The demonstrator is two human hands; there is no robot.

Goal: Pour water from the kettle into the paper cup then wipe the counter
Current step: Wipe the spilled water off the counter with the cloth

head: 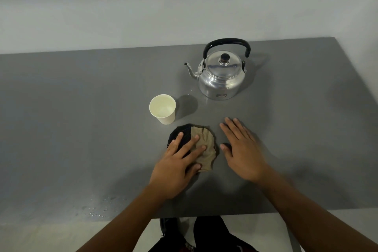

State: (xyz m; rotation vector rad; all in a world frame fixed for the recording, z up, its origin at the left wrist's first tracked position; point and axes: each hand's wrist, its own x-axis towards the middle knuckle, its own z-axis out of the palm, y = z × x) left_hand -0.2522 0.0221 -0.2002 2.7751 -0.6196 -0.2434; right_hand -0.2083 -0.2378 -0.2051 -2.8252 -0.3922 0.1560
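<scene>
1. The kettle [222,76] is polished metal with a domed lid, a dark knob and a black arched handle standing upright; its thin spout points left. It stands at the far right of the counter [81,118].
2. The cup [162,109] is plain white paper, upright, with a little water showing at the bottom. It sits near the kettle, to its left and closer to the person.
3. A few drops [189,93] lie between cup and kettle.
4. The cloth [201,146], half dark, half tan and crumpled, lies just in front of the cup.
5. The left hand [176,166] presses flat on the cloth, fingers spread, gripping nothing.
6. The right hand [243,151] lies just beside the cloth, open, palm down and empty.
7. More drops [102,206] bead near the counter's front left edge.
</scene>
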